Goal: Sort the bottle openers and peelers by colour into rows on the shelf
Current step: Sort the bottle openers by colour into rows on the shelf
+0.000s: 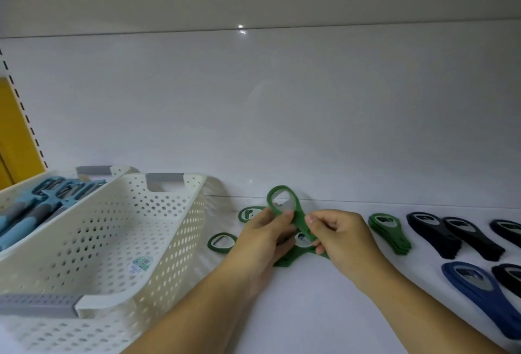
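Here, green bottle opener (284, 207), ring-ended, hand-held

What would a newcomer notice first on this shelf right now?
First, the centre: the left hand and right hand both pinch a green plastic bottle opener, its ring end tilted up above loose green openers lying on the white shelf. Next, the big white perforated plastic basket at left, then the stack of green openers with dark navy openers beyond it at right.
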